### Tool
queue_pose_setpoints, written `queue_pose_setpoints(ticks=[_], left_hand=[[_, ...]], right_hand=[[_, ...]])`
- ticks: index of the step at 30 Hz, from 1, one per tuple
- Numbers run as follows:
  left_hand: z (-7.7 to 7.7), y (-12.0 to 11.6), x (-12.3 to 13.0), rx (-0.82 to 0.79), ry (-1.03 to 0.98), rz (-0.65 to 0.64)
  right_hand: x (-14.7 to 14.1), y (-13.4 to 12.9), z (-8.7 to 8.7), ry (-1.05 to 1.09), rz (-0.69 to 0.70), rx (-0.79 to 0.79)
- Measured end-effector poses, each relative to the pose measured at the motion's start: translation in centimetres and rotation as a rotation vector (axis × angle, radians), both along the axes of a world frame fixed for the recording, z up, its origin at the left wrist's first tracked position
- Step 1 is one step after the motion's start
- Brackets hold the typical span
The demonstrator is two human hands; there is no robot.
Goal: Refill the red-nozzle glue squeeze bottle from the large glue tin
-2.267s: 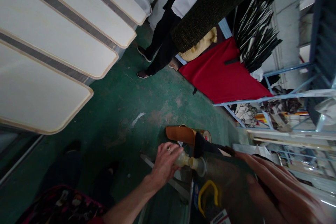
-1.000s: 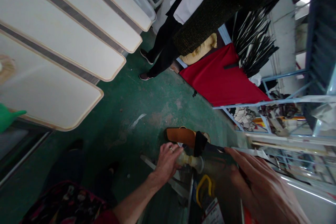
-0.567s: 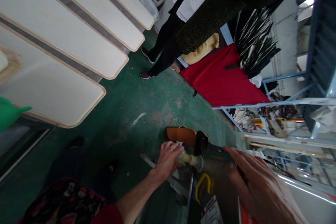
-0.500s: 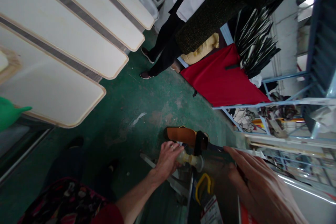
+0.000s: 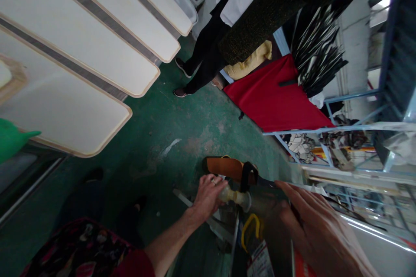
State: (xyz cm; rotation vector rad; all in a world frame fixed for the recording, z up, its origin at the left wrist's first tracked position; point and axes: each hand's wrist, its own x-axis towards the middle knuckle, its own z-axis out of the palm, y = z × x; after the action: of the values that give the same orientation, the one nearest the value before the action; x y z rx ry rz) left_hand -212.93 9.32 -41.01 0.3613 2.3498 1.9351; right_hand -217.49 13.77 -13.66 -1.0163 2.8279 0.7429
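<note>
My left hand (image 5: pixel 208 194), with a ring on one finger, is closed around the end of a translucent yellowish piece (image 5: pixel 238 198) that has a narrow neck and a round flared rim. Its exact kind I cannot make out. Just beyond lies an orange-brown curved part (image 5: pixel 224 165) with a black strap (image 5: pixel 248 175) looped at its end. My right hand (image 5: pixel 320 227) lies over a grey metal surface (image 5: pixel 274 225), its fingers stretched out and thumb apart. A thin dark strip runs toward its fingertips; whether they touch it I cannot tell. A yellow curved handle (image 5: pixel 250 229) sits between the hands.
Pale, wood-edged panels (image 5: pixel 81 56) stand at the left, with a green spouted object (image 5: pixel 14 138) nearby. A person in dark trousers (image 5: pixel 204 52) stands ahead beside a dark speckled roll (image 5: pixel 253 26). Red cloth (image 5: pixel 273 99) hangs from a blue rack (image 5: pixel 351 127). Green floor (image 5: pixel 156 121) lies between.
My right hand has shifted very slightly left, and the black strap loop has changed shape a little. My left hand keeps its grip in the same place.
</note>
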Motion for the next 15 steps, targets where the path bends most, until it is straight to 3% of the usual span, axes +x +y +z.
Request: queue_pose_setpoints(ticks=[4, 15], left_hand=[[-0.47, 0.38, 0.12, 0.027, 0.014, 0.014], [0.2, -0.47, -0.07, 0.021, -0.019, -0.031]], right_hand=[[-0.03, -0.15, -0.27, -0.006, 0.012, 0.012], [-0.08, -0.62, -0.67, 0.018, 0.072, 0.054]])
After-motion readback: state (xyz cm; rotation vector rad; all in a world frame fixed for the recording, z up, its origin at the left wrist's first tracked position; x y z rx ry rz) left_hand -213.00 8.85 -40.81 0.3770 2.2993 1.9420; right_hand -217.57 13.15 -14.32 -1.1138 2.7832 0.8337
